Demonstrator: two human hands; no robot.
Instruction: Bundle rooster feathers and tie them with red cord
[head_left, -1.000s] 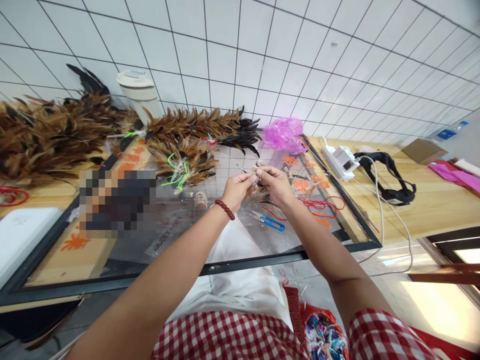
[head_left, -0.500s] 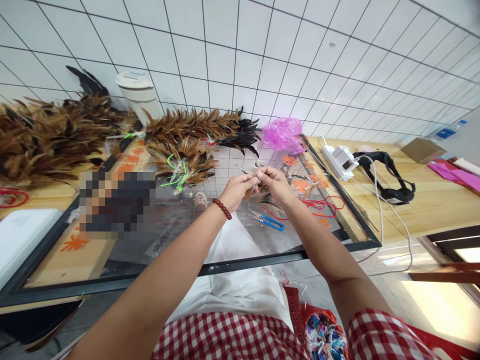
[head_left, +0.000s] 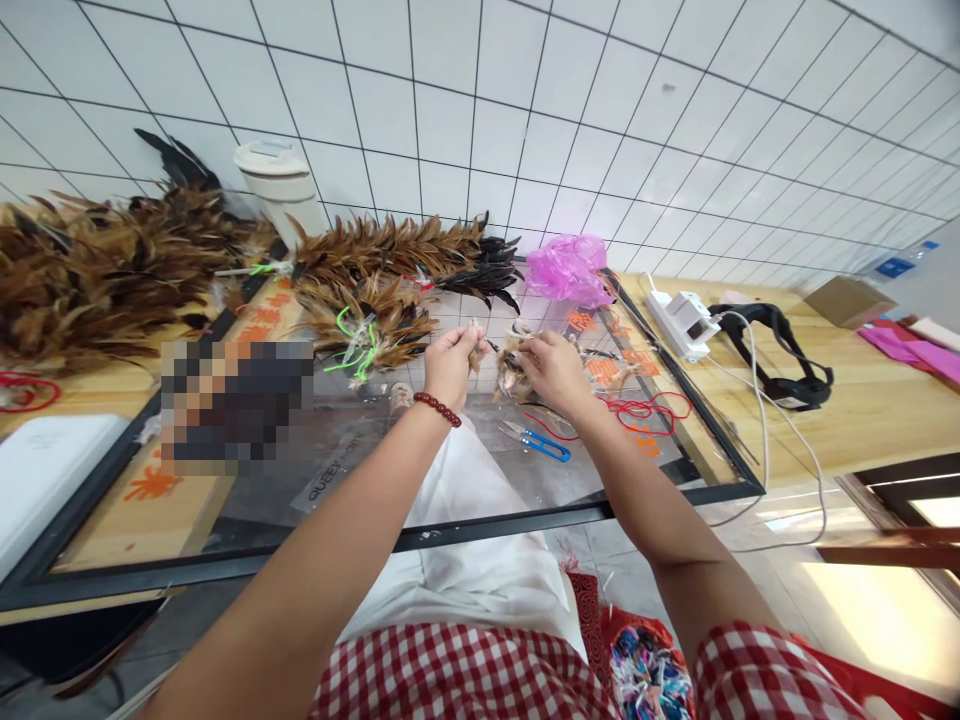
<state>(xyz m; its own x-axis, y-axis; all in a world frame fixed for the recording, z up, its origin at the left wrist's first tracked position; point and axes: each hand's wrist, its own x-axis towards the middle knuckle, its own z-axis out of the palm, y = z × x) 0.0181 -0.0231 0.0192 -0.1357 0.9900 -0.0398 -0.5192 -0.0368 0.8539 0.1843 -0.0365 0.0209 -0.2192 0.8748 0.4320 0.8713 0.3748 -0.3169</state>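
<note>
Brown feather tuft (head_left: 476, 350) pinched in the left hand (head_left: 448, 364) — at three o'clock from it, the right hand (head_left: 553, 366) touches a loose feather pile (head_left: 511, 384), its grip impossible to tell. A steady pinch and light sorting should avoid bent feathers.

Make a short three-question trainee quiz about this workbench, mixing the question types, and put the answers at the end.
1. Multiple choice: which wrist wears the beaded bracelet?
A. Right
B. Both
C. Left
2. True or false: the blue snips lie apart from both the left hand and the right hand.
3. Fill in the blank: the left hand's fingertips are closed on a bit of brown, fluffy ____.

Key:
1. C
2. True; they lie on the tabletop.
3. Feathers
</note>
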